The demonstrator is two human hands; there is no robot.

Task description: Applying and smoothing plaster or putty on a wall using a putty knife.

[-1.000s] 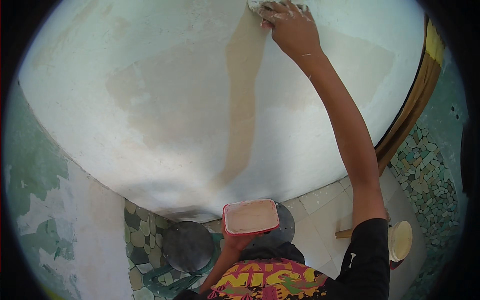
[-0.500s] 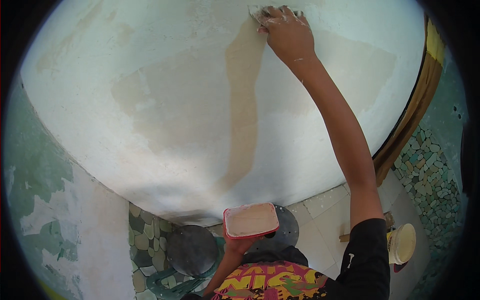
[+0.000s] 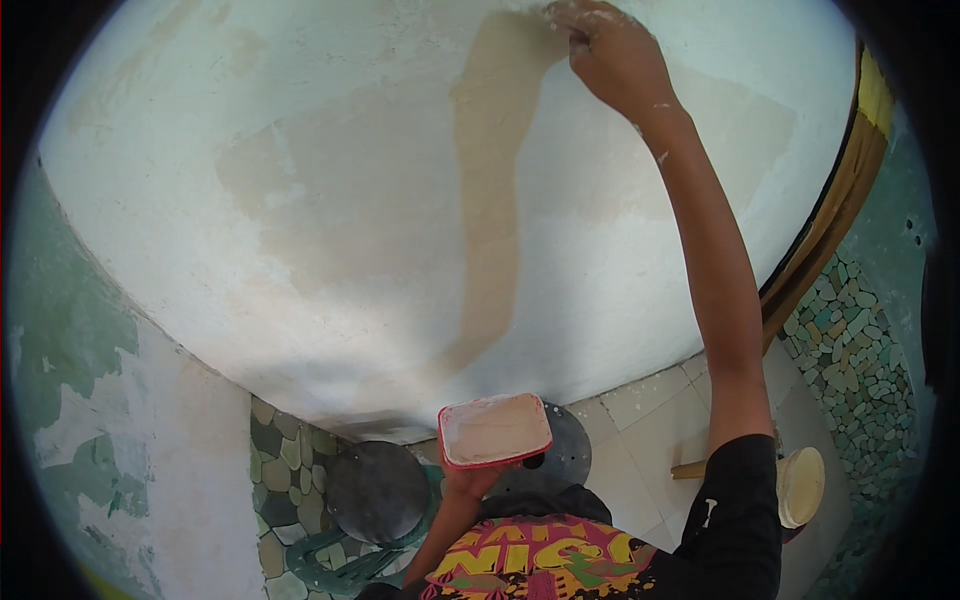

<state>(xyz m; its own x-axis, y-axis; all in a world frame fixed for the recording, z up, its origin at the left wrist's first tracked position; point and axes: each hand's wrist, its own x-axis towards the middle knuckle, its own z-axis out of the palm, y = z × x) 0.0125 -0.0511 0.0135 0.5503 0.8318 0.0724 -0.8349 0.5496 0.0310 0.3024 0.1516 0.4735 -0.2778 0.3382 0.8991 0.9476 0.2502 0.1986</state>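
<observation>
On the wall (image 3: 620,270), the right hand (image 3: 612,50) has shifted rightward.

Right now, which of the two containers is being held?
The rectangular red-rimmed tub, in the left hand; the round cream bucket sits apart at the right, untouched.

Wall (image 3: 350,215) ahead — tub (image 3: 492,463) before it, bucket (image 3: 801,488) on the floor (image 3: 640,450) at right.
</observation>
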